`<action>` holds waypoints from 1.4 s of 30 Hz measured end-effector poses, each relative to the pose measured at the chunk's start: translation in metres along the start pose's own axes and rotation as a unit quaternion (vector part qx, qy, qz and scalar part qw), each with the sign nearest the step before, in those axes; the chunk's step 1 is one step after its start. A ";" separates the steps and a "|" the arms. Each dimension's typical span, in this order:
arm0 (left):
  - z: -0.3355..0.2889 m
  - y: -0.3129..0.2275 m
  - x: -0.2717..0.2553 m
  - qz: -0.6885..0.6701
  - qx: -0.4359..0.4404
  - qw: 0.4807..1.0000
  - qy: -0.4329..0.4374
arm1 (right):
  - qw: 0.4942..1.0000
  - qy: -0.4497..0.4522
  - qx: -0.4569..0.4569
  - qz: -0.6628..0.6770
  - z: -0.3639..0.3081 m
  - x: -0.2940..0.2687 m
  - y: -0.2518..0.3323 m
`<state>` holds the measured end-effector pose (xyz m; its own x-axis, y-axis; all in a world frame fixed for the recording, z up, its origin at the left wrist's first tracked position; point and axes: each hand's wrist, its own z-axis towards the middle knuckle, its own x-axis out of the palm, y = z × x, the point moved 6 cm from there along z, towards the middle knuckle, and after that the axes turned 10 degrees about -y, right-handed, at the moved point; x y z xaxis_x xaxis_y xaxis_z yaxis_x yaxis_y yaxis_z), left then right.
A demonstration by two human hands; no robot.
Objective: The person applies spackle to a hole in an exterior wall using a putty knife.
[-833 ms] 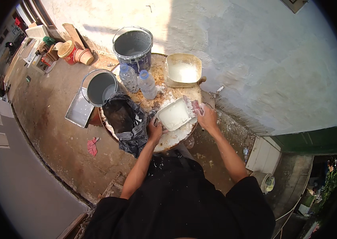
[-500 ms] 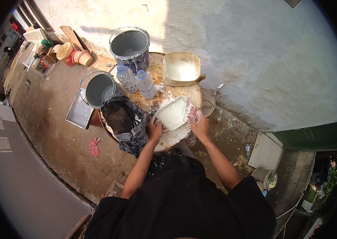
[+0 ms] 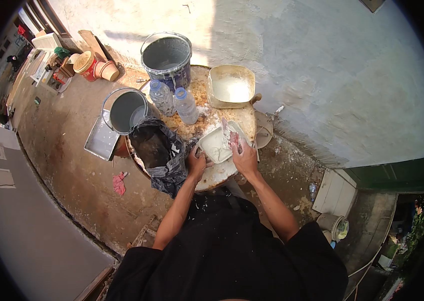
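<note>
A small rectangular white tub with white paste in it rests at the near side of a round, stained tabletop. My left hand grips its left rim, fingers curled at the corner. Over the tub's right part, my right hand is closed around a reddish scraper smeared with white paste; its upper end points away from me. Just left of my left hand stands an open black plastic bag with its top folded down.
Two clear bottles with blue caps stand behind the tub. Further back are a large bucket and a cream basin. A second bucket and a grey tray sit at the left. A plastered wall rises beyond.
My right hand has moved slightly left with the scraper, bringing it from the tub's right edge to over the paste. My left hand keeps its hold on the rim.
</note>
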<state>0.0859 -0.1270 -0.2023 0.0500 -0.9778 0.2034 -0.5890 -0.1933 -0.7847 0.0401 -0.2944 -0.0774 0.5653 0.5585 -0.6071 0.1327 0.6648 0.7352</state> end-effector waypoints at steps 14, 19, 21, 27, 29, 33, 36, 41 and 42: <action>0.001 0.004 -0.004 0.002 -0.007 1.000 -0.003 | 0.998 0.030 0.048 -0.005 -0.005 0.004 -0.004; 0.000 0.006 -0.003 0.022 -0.006 1.000 -0.011 | 0.975 0.008 0.203 0.086 0.017 -0.011 -0.043; 0.004 0.009 -0.003 0.022 -0.005 1.000 -0.014 | 0.968 0.014 0.227 0.102 0.008 -0.003 -0.042; 0.011 0.005 -0.004 0.020 0.020 1.000 -0.005 | 0.923 0.008 0.300 0.240 -0.004 0.021 -0.061; 0.011 0.002 -0.002 0.031 0.014 0.999 0.000 | 0.923 0.014 0.291 0.250 0.005 0.013 -0.053; 0.003 -0.001 -0.001 0.019 0.015 1.000 -0.020 | 0.928 0.056 0.283 0.234 -0.007 0.026 -0.048; -0.007 -0.002 0.000 0.026 0.007 1.000 -0.005 | 0.962 0.057 0.243 0.114 -0.012 0.028 -0.035; -0.014 -0.005 -0.002 0.022 0.011 0.999 -0.024 | 0.937 -0.001 0.251 0.244 0.000 0.019 -0.052; -0.017 -0.008 -0.001 0.026 0.007 0.999 -0.033 | 0.938 -0.003 0.244 0.247 0.000 0.022 -0.051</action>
<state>0.0773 -0.1231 -0.1864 0.0729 -0.9898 0.1226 -0.5805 -0.1421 -0.8018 0.0455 -0.3159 -0.1281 0.6597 0.7352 -0.1558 0.2092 0.0195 0.9777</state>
